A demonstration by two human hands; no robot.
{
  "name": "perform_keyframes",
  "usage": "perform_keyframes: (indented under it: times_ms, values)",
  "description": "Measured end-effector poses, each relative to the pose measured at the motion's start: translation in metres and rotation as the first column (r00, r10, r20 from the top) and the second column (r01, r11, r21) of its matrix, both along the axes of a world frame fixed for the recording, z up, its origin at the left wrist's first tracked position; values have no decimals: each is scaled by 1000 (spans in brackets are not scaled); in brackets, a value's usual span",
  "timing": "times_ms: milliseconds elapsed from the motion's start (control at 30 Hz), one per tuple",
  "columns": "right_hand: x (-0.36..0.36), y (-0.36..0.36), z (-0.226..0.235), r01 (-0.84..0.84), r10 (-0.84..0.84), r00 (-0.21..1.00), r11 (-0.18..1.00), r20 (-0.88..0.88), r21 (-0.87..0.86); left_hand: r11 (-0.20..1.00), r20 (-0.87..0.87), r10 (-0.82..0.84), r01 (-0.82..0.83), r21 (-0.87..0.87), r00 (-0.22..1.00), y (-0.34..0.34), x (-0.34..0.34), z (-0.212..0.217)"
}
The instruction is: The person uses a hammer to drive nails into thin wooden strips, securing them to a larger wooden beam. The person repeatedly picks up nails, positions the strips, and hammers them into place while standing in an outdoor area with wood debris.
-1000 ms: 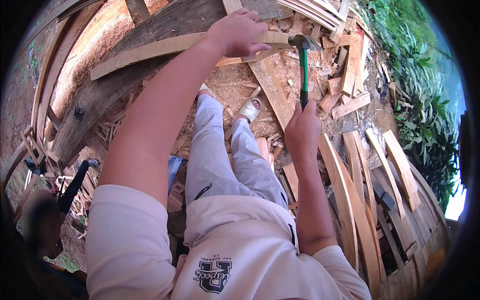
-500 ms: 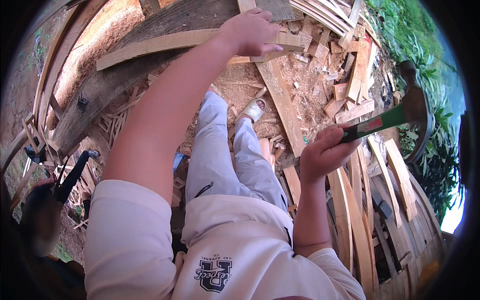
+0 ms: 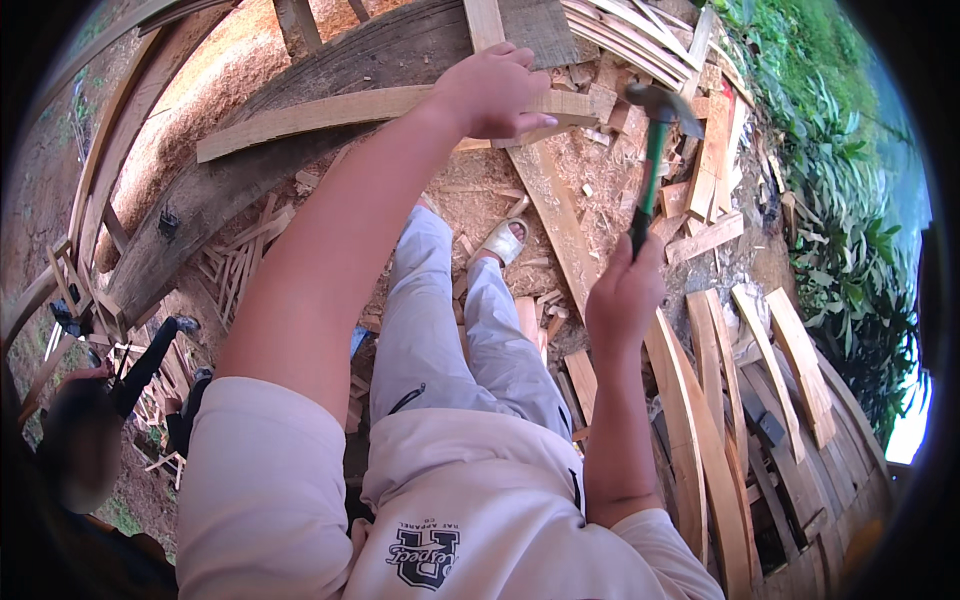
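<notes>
My right hand (image 3: 625, 295) is wrapped round the black grip of a claw hammer (image 3: 652, 165) with a green and black handle. The hammer stands up from my fist, its head slightly blurred at the top. Across the work, my left hand (image 3: 490, 95) lies with bent fingers over a pale curved wooden board (image 3: 310, 118), where a narrower wooden strip (image 3: 484, 22) meets it. The thumb sticks out along the board's right part. Whether a nail is under the fingers is hidden. Beneath the pale board runs a dark, weathered curved timber (image 3: 190, 205).
Offcuts and sawdust (image 3: 590, 185) cover the ground round my feet. A long plank (image 3: 555, 215) slants past my sandal (image 3: 503, 242). Several boards (image 3: 690, 430) lie at the lower right, and green plants (image 3: 840, 200) grow beyond. Another person (image 3: 90, 440) is at the far left.
The hammer has swung leftward from the right side, its head now nearer my left hand. My right hand has turned and risen slightly. The left hand keeps its place on the board.
</notes>
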State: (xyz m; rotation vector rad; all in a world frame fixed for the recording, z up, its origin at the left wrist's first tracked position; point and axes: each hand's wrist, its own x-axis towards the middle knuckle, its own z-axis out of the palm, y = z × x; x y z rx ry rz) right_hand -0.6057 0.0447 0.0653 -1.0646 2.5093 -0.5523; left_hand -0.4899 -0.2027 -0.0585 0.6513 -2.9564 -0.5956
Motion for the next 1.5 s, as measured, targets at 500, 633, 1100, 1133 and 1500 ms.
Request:
perform_keyframes:
  times_ms: [500,633,1100,1133,1500]
  values:
    - [10,14,-9,55,-56,998,992,-11,-115,1000,11,-15,15,-5,1000,-2,-3,2]
    - [0,-12,10,-26,-9,993,957,118,290,999,142,-36,33,27,989,-8,-8,12]
    - [10,-7,28,71,-71,997,949,12,-306,1000,9,-19,19,-2,1000,-3,0,8]
    - [14,-10,24,159,-139,987,890,77,-428,1000,-48,-7,6,-19,999,-2,2,-5]
    - [8,-14,40,96,-91,995,968,33,-232,998,-100,-69,67,-21,993,-4,-1,-2]
